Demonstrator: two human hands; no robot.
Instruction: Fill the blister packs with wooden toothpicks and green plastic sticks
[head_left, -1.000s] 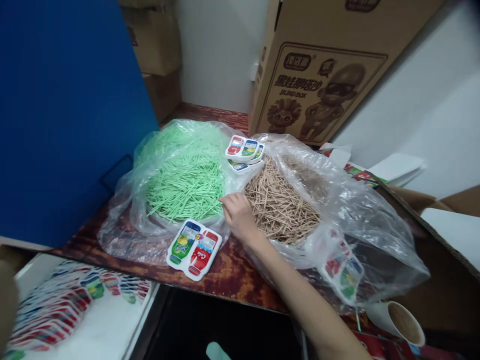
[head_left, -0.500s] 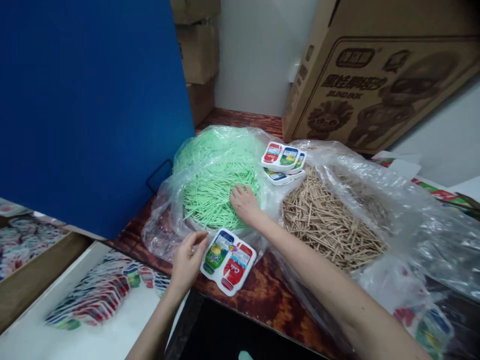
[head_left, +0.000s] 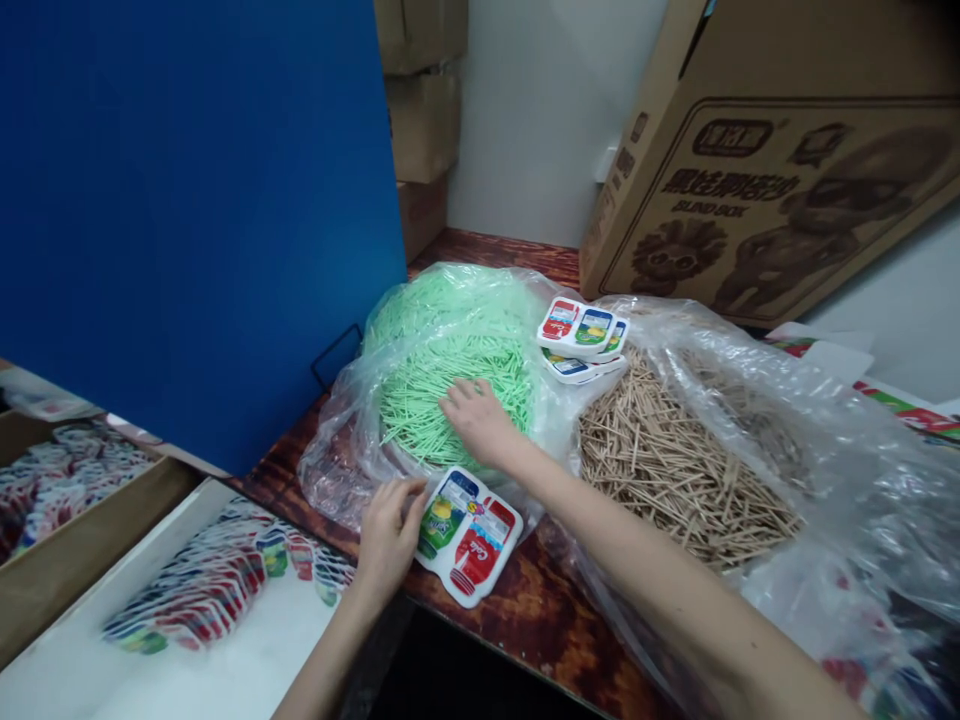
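Right hand (head_left: 480, 422) on green sticks (head_left: 414, 402), long axes crisscrossed; left hand (head_left: 387, 530) curled beside package (head_left: 471, 540); cannot tell either grip.

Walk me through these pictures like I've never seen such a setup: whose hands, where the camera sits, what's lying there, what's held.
No machine here: these are a person's bare hands, seen by a camera worn on the head, looking forward and down.

On the wood-patterned table lie green sticks and, to their right, brown sticks, each heap in clear plastic. A printed pack lies in front, and more packs sit between the heaps.

The right hand is at the green sticks; whether it grips any is unclear. The left hand is at the printed pack's left side; I can't tell whether it touches.
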